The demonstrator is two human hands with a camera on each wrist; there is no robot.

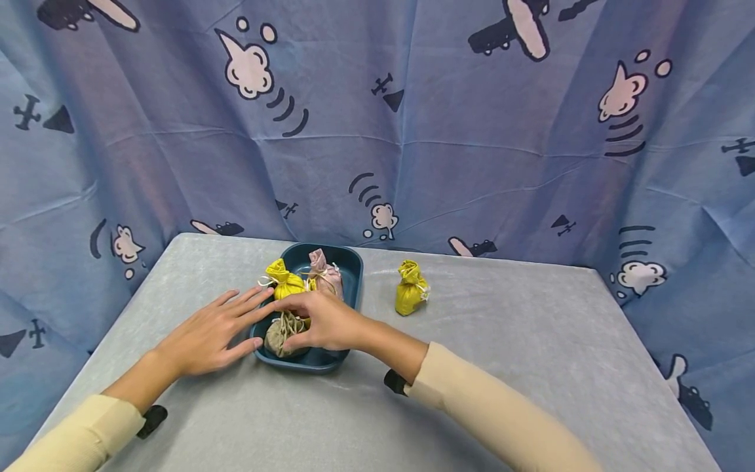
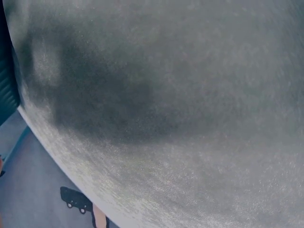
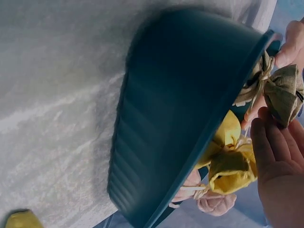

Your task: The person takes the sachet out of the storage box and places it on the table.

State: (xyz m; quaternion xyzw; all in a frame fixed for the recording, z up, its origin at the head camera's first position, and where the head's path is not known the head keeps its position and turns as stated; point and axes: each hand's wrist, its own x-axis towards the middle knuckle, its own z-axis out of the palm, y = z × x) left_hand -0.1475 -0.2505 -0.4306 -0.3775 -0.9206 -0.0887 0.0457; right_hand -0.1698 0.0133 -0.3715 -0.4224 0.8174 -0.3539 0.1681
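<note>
My right hand [image 1: 333, 321] reaches over a dark teal tray [image 1: 352, 265] and holds an olive drawstring pouch [image 1: 276, 339] near its gathered top, thumb on the near side. In the right wrist view the fingers [image 3: 273, 142] lie against the flared cloth of that olive pouch [image 3: 284, 97]. My left hand [image 1: 203, 334] spreads its straight fingers at the tray's left rim, fingertips close to the right hand. A yellow pouch [image 1: 286, 283] and a pale pink pouch [image 1: 328, 278] sit farther back in the tray; the right hand hides part of the contents.
Another yellow pouch [image 1: 408, 295] stands on the grey table [image 1: 531, 347] to the right of the tray. A blue printed curtain [image 1: 448, 118] hangs behind the table. Only tabletop, a tray edge and curtain show in the left wrist view.
</note>
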